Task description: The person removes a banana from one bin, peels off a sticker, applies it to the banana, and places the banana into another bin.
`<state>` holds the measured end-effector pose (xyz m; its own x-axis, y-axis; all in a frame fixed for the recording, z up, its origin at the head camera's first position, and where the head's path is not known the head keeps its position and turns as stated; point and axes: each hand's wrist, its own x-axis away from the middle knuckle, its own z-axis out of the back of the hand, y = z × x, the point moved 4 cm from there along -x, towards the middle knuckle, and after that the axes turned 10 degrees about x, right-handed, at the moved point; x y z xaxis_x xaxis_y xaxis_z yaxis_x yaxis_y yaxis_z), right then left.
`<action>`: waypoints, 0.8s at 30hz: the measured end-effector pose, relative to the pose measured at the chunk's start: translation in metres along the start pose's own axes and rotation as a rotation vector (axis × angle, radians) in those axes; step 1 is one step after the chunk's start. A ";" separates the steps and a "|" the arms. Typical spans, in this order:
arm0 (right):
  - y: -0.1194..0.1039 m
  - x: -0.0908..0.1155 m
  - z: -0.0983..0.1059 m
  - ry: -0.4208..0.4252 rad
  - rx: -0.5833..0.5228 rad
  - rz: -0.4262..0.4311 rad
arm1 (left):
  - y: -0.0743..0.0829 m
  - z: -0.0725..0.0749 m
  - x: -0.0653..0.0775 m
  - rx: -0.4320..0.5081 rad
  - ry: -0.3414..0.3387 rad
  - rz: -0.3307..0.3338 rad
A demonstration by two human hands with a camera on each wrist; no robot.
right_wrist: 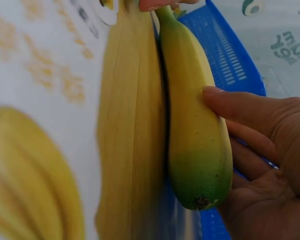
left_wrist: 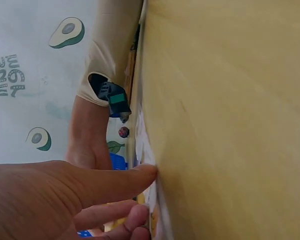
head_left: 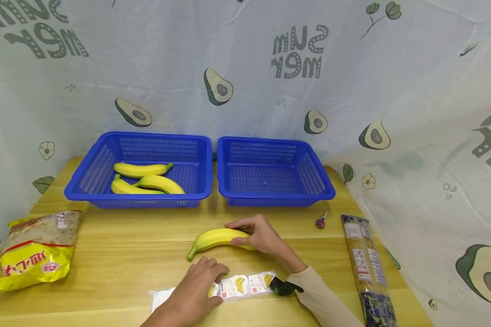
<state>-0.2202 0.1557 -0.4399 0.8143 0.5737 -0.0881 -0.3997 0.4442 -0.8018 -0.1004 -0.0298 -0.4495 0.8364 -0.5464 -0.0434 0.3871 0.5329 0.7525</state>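
Note:
A yellow banana (head_left: 214, 239) with a greenish tip lies on the table in front of the baskets. My right hand (head_left: 258, 234) grips its right end, thumb on one side and fingers on the other; the right wrist view shows the thumb against the banana's side (right_wrist: 195, 105). Nearer the table's front edge lies a strip of banana stickers (head_left: 239, 287). My left hand (head_left: 198, 288) holds this strip, thumb at its near edge and curled fingers across from it. In the left wrist view the thumb and fingertips of that hand (left_wrist: 90, 190) meet the strip's edge. Part of the strip is hidden beneath the hand.
Three bananas (head_left: 143, 170) lie in the left blue basket (head_left: 137, 200); another blue basket (head_left: 276, 200) stands beside it. A snack bag (head_left: 37, 254) is at the left, a lollipop (head_left: 321, 222) and long noodle packs (head_left: 366, 268) at the right. A printed curtain (head_left: 245, 54) hangs behind.

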 end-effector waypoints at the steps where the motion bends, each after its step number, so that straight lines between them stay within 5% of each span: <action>1: 0.000 0.000 0.000 0.001 -0.004 -0.001 | -0.001 0.001 0.000 0.029 0.003 0.018; 8: 0.000 -0.002 0.001 0.010 0.001 -0.002 | -0.001 0.003 -0.001 0.100 -0.002 0.073; 24: -0.007 -0.001 0.004 0.012 0.037 0.040 | 0.003 0.005 -0.004 0.078 -0.003 0.054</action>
<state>-0.2201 0.1547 -0.4312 0.8023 0.5833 -0.1266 -0.4469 0.4463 -0.7753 -0.1050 -0.0294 -0.4435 0.8538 -0.5206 0.0004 0.3104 0.5097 0.8024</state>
